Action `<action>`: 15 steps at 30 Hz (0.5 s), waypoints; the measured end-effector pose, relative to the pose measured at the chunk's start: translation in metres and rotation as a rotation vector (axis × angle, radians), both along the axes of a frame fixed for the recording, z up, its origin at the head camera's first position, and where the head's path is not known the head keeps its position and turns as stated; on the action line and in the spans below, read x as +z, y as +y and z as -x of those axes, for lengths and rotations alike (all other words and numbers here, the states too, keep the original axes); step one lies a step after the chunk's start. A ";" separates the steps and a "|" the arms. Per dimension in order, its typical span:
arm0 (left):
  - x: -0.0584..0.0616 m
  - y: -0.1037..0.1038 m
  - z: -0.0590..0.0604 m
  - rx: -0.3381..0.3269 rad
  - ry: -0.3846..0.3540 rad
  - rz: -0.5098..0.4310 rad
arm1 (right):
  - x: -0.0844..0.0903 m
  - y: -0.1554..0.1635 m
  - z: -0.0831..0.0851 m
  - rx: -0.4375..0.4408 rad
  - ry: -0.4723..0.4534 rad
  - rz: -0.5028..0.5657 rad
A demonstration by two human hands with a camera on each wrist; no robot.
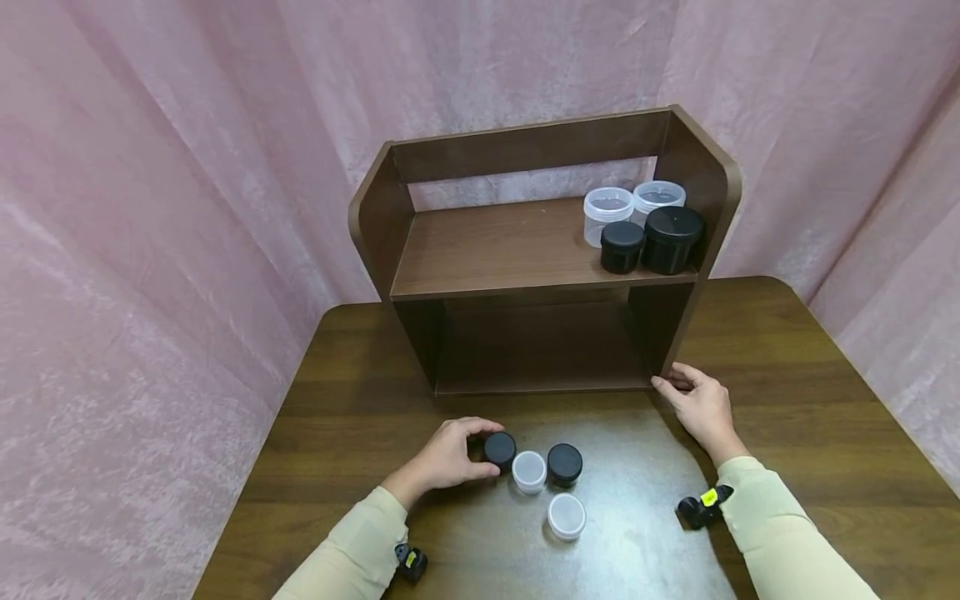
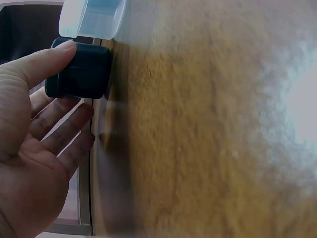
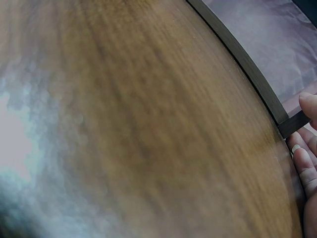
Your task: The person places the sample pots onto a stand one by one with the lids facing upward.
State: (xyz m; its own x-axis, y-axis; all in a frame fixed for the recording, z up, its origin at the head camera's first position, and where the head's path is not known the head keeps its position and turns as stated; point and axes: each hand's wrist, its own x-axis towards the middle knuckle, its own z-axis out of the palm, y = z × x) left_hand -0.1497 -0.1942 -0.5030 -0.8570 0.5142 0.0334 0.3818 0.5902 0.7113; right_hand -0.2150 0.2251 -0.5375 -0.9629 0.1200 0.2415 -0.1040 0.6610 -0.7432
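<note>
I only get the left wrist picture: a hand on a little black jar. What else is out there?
Observer: Three more small jars sit beside that black jar on the table.
Visitor: And the other hand?
Observer: The right hand rests at the bottom right corner of a brown shelf.
Visitor: Anything on that shelf?
Observer: Four bigger jars, two black and two clear, at the right end of its upper board.
</note>
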 end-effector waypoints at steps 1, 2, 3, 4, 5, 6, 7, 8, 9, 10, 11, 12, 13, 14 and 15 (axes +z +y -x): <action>0.000 0.000 0.000 0.001 0.002 -0.002 | 0.000 0.000 0.000 0.002 -0.002 -0.001; 0.000 0.000 0.000 0.003 0.005 -0.004 | 0.000 0.000 0.000 0.003 -0.005 0.000; 0.000 0.000 0.000 0.004 0.010 -0.006 | 0.000 0.000 0.000 0.004 -0.009 0.000; 0.001 0.000 0.000 0.004 0.012 -0.011 | 0.000 0.000 0.000 0.005 -0.012 0.002; 0.001 0.000 0.001 0.005 0.018 -0.014 | 0.001 0.000 0.000 0.006 -0.016 0.005; 0.001 0.000 0.001 0.005 0.027 -0.018 | 0.001 0.000 0.000 0.006 -0.019 0.007; 0.001 0.000 0.001 0.007 0.031 -0.025 | 0.001 0.000 0.000 0.007 -0.020 0.008; 0.002 0.000 0.002 0.008 0.037 -0.032 | 0.002 0.000 0.000 0.006 -0.021 0.010; 0.002 0.000 0.002 0.008 0.046 -0.041 | 0.002 0.000 0.000 0.007 -0.021 0.010; 0.003 0.000 0.002 0.010 0.052 -0.049 | 0.002 0.000 0.000 0.006 -0.021 0.009; 0.003 0.000 0.003 0.012 0.059 -0.054 | 0.002 0.000 0.000 0.007 -0.021 0.006; 0.004 0.000 0.003 0.014 0.065 -0.060 | 0.002 0.000 0.000 0.007 -0.023 0.006; 0.005 0.000 0.003 0.017 0.069 -0.068 | 0.002 0.000 0.000 0.007 -0.024 0.005; 0.006 0.000 0.003 0.019 0.076 -0.071 | 0.002 0.000 -0.001 0.007 -0.026 0.006; 0.007 0.000 0.003 0.023 0.079 -0.075 | 0.001 0.000 -0.001 0.007 -0.028 0.006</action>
